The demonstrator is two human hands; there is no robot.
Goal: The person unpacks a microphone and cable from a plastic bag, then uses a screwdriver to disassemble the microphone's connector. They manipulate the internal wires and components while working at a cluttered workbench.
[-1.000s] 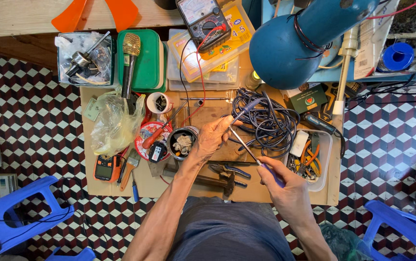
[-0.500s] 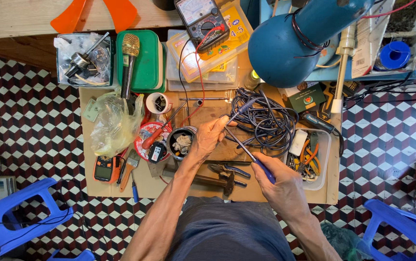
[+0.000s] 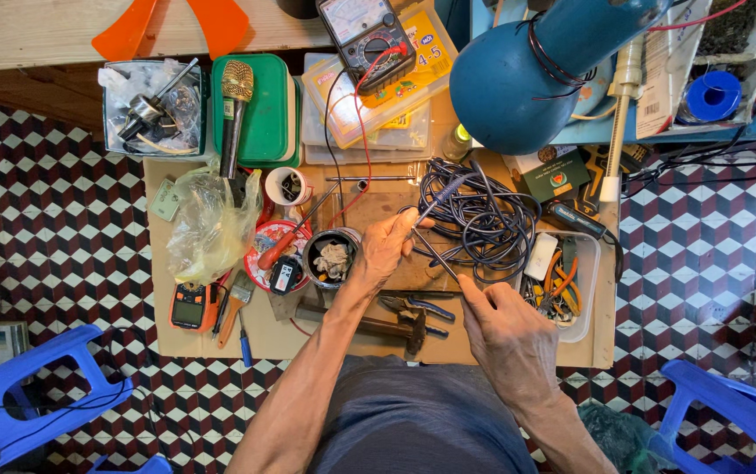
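Two hands at work: left hand point(image 3: 388, 247) pinches a cable end point(image 3: 444, 191), right hand point(image 3: 508, 329) grips a soldering iron point(image 3: 435, 256).

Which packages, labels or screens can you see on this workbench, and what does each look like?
Analogue meter: top centre, black, pale dial.
Orange tester: left edge of the cardboard mat, grey screen.
Green box: under the blue lamp, dark, with an emblem.
Yellow package: beneath the meter, flat, colourful.
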